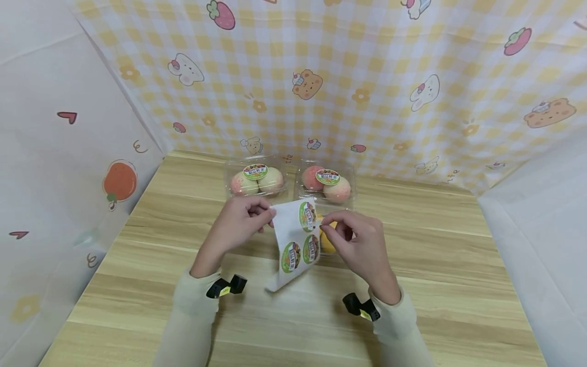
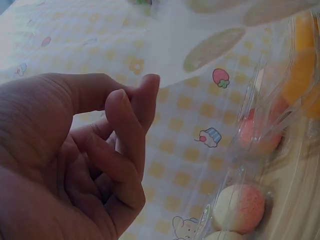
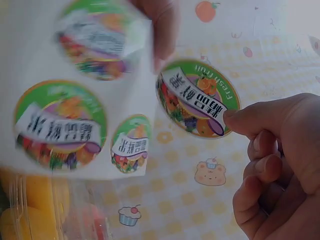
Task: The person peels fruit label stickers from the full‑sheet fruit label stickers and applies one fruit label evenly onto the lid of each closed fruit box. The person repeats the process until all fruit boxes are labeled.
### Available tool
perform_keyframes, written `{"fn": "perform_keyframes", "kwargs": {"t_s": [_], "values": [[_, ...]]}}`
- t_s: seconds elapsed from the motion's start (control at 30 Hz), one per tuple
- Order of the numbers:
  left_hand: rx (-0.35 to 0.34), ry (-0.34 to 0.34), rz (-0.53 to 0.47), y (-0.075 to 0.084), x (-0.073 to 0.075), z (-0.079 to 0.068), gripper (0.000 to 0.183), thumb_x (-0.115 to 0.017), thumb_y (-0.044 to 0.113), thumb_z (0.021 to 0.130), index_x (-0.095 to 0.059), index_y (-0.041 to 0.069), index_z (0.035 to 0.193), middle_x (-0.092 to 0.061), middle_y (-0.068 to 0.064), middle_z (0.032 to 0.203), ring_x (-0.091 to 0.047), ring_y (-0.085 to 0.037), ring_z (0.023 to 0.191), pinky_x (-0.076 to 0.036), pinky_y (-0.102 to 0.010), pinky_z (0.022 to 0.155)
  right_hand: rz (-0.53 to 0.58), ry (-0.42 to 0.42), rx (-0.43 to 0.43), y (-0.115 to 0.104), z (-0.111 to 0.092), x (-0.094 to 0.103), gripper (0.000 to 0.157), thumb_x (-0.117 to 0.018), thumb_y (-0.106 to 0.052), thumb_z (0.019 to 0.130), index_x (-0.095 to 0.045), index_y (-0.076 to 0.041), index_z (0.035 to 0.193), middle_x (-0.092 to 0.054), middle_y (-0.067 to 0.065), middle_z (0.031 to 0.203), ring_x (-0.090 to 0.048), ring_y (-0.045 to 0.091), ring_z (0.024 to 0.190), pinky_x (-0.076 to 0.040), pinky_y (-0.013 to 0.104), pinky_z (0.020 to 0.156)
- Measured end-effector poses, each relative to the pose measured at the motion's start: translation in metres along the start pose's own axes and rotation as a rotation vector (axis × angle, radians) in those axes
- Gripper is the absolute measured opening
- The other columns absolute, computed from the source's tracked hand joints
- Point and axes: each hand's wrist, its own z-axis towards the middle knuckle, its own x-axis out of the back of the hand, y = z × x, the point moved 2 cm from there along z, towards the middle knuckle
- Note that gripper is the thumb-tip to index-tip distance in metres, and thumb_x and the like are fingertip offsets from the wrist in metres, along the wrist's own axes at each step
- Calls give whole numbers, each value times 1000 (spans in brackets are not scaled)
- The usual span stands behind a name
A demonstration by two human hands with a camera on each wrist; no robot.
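My left hand [image 1: 240, 221] pinches the upper left corner of a white sticker sheet [image 1: 286, 224] between thumb and fingers. Three oval green fruit labels show on the hanging sheet, and its lower end curls. With thumb and fingertip, my right hand [image 1: 359, 242] pinches the edge of a loose oval "Fresh fruit" sticker [image 3: 200, 100], held beside the sheet. Behind the sheet and right hand stands a clear box with yellow fruit [image 1: 327, 239], partly hidden. The left wrist view shows the sheet's corner at the left hand's [image 2: 90, 150] fingertips.
At the back of the wooden table [image 1: 426, 255] stand two clear plastic boxes. The left box [image 1: 233, 165] holds two pink-and-cream peach-like fruits, the right box [image 1: 350, 168] two pinker ones; each lid bears an oval label. A checked cloth [image 1: 367, 61] hangs behind.
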Motion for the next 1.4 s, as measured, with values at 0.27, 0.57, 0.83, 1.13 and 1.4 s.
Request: {"fn": "perform_keyframes", "kwargs": {"t_s": [0.27, 0.57, 0.83, 1.13, 1.4], "values": [[68, -57, 82, -9, 10, 0, 11, -73, 10, 105, -79, 6, 97, -77, -4, 84, -70, -19, 69, -55, -36, 65, -6, 8, -6, 2, 0, 4, 22, -86, 12, 85, -80, -7, 96, -56, -8, 66, -46, 9, 55, -38, 20, 52], [168, -38, 165, -30, 31, -1, 14, -70, 13, 107, -78, 3, 112, -78, -3, 87, -75, -22, 74, -51, -39, 70, -3, 16, 3, 2, 0, 5, 21, -87, 9, 87, -80, -9, 95, -56, -9, 65, -47, 9, 56, -39, 21, 53], [263, -30, 180, -50, 55, -6, 16, -62, 12, 108, -69, 0, 116, -78, -3, 83, -78, -31, 82, -53, -38, 72, 2, 27, 3, 2, 0, 4, 26, -89, 13, 83, -80, -9, 94, -55, -8, 65, -47, 9, 55, -39, 20, 53], [402, -36, 172, -71, 85, -17, 25, -58, 11, 106, -62, -8, 122, -78, -8, 83, -77, -27, 79, -59, -36, 73, 6, 24, 1, 4, 0, 3, 25, -88, 12, 84, -79, -9, 94, -55, -9, 65, -46, 9, 55, -39, 20, 53], [505, -79, 165, -85, 103, -29, 25, -64, 13, 104, -64, -7, 119, -76, -10, 89, -74, -23, 82, -60, -40, 78, 22, 17, -2, 5, -1, 3, 24, -86, 12, 86, -80, -9, 95, -56, -8, 65, -47, 10, 55, -40, 20, 53]]}}
